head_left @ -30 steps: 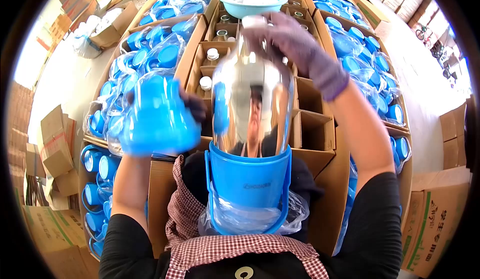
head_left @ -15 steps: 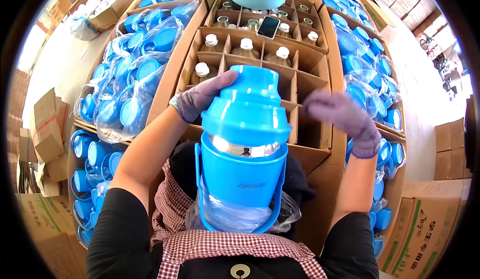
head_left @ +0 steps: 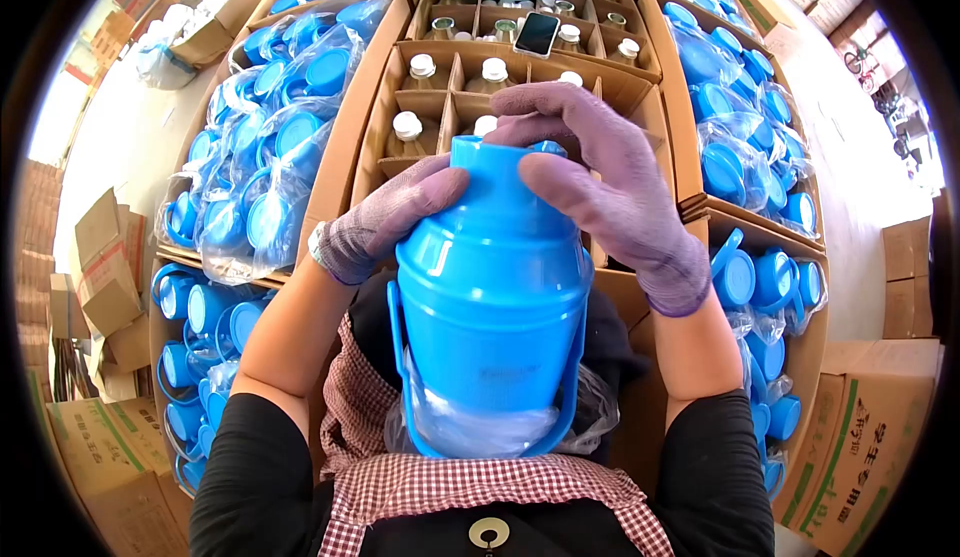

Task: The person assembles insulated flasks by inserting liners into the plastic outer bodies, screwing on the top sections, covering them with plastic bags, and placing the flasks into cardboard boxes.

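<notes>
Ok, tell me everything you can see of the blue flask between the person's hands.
The blue flask looks like glossy plastic, roughly upright, its bucket-shaped body under a stepped shoulder that narrows to a neck. A dark mark on its front is too blurred to read. A blue handle hangs down its sides, and clear film bunches around the lower body. The gloved left hand touches the neck; the gloved right hand cups the other side, fingertip contact unclear.

Blurred lettering on the blue flask is unreadable.
</notes>
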`<state>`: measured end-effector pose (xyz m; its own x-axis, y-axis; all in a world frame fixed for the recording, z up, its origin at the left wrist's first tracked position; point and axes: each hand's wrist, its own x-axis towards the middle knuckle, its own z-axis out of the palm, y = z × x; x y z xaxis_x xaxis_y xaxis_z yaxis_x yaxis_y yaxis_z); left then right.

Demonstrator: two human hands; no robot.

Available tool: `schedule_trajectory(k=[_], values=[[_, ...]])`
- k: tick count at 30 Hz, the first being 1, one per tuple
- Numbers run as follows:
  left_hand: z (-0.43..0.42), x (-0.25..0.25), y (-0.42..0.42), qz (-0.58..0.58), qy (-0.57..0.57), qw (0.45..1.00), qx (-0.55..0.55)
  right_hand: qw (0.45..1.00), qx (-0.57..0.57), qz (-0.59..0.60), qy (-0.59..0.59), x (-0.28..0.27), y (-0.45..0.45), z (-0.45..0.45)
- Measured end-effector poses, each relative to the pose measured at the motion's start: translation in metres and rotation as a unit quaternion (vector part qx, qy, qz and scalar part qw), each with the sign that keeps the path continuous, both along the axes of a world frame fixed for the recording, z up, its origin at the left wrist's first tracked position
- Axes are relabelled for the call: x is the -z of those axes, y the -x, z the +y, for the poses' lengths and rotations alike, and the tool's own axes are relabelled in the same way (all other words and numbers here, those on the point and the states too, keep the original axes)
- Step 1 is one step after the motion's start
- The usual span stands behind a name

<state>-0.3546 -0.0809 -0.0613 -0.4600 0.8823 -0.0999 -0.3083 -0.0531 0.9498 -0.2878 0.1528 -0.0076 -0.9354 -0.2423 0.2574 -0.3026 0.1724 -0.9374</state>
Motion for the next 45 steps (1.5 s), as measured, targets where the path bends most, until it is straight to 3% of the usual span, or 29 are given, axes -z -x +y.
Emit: schedule_trajectory(k=[3, 8, 12, 16, 19, 23, 25, 27, 29, 31, 34, 36, 38, 41, 42, 45], values=[[0.006, -0.016, -0.021, -0.015, 0.074, 0.994, -0.074, 0.976, 0.063, 0.175, -0.114, 0.027, 0.009, 0.0], [-0.004, -0.024, -0.027, -0.004, 0.046, 0.997, -0.064, 0.982, 0.06, 0.159, -0.086, 0.014, -0.016, -0.015], [0.0, -0.015, -0.033, 0.0, 0.054, 0.992, -0.115, 0.997, 0.006, 0.019, 0.075, 0.047, -0.015, -0.013], [-0.001, -0.033, -0.044, 0.23, 0.195, 0.942, -0.15, 0.942, -0.059, -0.102, 0.314, 0.063, -0.022, -0.012], [0.008, -0.059, -0.071, 0.395, 0.278, 0.853, -0.198, 0.931, -0.104, -0.097, 0.337, 0.099, -0.005, -0.009], [-0.005, -0.043, -0.068, 0.334, 0.23, 0.892, -0.201, 0.937, -0.075, -0.158, 0.303, 0.081, -0.023, -0.001], [-0.021, 0.013, -0.048, 0.051, 0.01, 0.987, -0.152, 0.985, 0.088, -0.079, 0.125, 0.052, -0.049, -0.008], [-0.021, 0.045, -0.018, -0.046, 0.128, 0.984, -0.112, 0.975, 0.157, 0.047, -0.147, -0.008, -0.093, -0.044], [-0.005, 0.064, -0.01, -0.106, 0.12, 0.984, -0.082, 0.976, 0.026, 0.152, -0.156, -0.032, -0.106, -0.071], [0.009, 0.066, -0.012, -0.123, 0.092, 0.986, -0.069, 0.979, -0.098, 0.175, -0.025, -0.033, -0.098, -0.069], [0.018, 0.054, -0.015, -0.121, 0.045, 0.989, -0.071, 0.957, -0.033, 0.282, -0.051, -0.07, -0.052, -0.017], [0.013, 0.038, -0.022, -0.103, 0.023, 0.99, -0.091, 0.919, -0.155, 0.348, -0.105, -0.091, -0.012, 0.006], [0.003, 0.017, -0.034, -0.069, 0.007, 0.991, -0.117, 0.863, -0.462, 0.203, -0.007, -0.12, -0.022, -0.025], [-0.019, -0.019, -0.067, 0.006, -0.03, 0.986, -0.164, 0.918, -0.287, 0.204, -0.185, -0.172, -0.101, -0.071], [-0.026, -0.033, -0.084, 0.055, -0.037, 0.981, -0.182, 0.914, -0.197, 0.201, -0.293, -0.177, -0.123, -0.083], [-0.048, -0.057, -0.156, 0.31, -0.001, 0.916, -0.255, 0.935, -0.018, 0.22, -0.279, -0.163, -0.155, -0.06]])
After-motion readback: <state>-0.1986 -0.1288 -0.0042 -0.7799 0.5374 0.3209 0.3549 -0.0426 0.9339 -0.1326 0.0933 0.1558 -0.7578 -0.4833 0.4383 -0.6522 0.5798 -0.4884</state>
